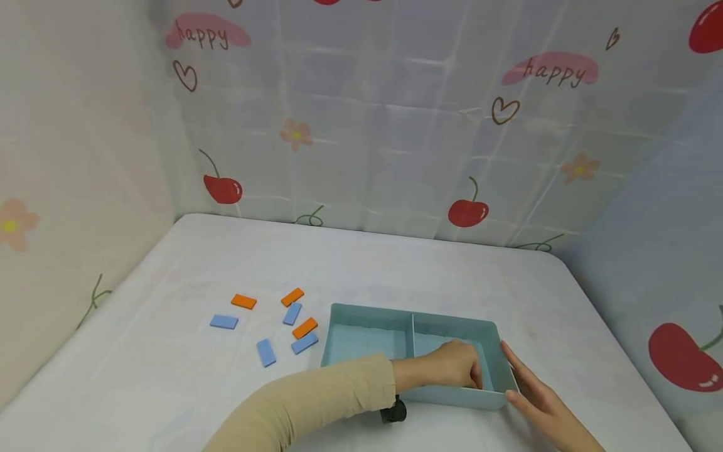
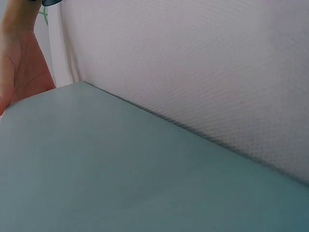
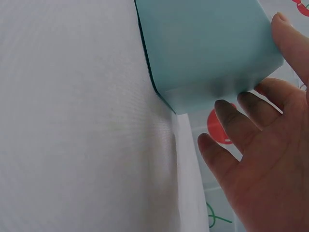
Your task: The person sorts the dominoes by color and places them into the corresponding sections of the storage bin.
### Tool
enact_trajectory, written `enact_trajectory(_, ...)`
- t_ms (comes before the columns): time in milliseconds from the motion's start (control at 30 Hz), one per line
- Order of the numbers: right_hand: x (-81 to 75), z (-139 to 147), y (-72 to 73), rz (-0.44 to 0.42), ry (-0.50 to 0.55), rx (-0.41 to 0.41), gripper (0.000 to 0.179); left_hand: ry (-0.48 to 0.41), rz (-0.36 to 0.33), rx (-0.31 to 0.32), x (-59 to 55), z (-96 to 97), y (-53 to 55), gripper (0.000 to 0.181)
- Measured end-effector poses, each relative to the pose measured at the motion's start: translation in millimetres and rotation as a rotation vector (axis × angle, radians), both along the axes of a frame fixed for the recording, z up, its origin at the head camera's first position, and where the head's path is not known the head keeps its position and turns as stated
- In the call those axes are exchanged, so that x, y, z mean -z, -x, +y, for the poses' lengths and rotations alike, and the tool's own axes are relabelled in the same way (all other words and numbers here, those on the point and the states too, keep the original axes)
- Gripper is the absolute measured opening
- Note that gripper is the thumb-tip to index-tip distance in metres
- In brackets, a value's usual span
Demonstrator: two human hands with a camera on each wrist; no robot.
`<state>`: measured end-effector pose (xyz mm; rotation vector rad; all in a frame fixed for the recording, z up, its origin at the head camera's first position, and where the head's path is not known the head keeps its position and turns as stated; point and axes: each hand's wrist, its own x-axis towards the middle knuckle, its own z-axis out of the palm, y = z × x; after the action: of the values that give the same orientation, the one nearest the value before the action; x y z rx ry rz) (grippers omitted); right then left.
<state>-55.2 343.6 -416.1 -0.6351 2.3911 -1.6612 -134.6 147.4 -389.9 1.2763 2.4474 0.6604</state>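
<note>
A light teal box (image 1: pixel 368 309) with a divider (image 1: pixel 413 336) stands on the table. Across its front reaches my left hand (image 1: pixel 452 364), its curled fingers dipping into the right compartment. The near wall hides those fingertips, and I cannot tell whether they hold something. At the box's right end, my right hand (image 1: pixel 536 398) holds the corner, thumb on the front and fingers along the end wall. The right wrist view has that thumb (image 3: pixel 289 43) at one edge, with the other fingers spread. Up close, the left wrist view has the box's outer wall (image 2: pixel 120 159).
Left of the box lie three flat orange blocks (image 1: pixel 244 302) and several flat blue blocks (image 1: pixel 224 322), loosely scattered on the white tabletop (image 1: pixel 169 370). A cherry-patterned curtain (image 1: pixel 361 125) rises behind the table's far edge. Below my left sleeve (image 1: pixel 316 395) shows a black wrist camera (image 1: pixel 394 412).
</note>
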Motion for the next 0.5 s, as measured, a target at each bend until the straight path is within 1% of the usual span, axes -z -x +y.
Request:
enact_trajectory(200, -1.7, -2.6, 1.0, -0.046, -0.003, 0.011, 0.063, -0.006, -0.014, -0.013, -1.6, -1.9, -0.8, 0.005)
enact_trajectory(333, -2.1, -3.1, 1.1, -0.063, -0.014, 0.025, 0.062, 0.001, -0.002, -0.024, -1.2, -0.8, 0.3, 0.005)
enact_trajectory(433, -2.3, -2.5, 1.3, -0.073, -0.026, 0.037, 0.062, -0.035, 0.004, -0.037, -1.9, 0.2, 1.7, 0.004)
enact_trajectory(500, -2.3, -2.2, 1.8, -0.076, -0.029, 0.036, 0.062, -0.076, -0.016, -0.051, -3.8, -0.7, 2.1, 0.005)
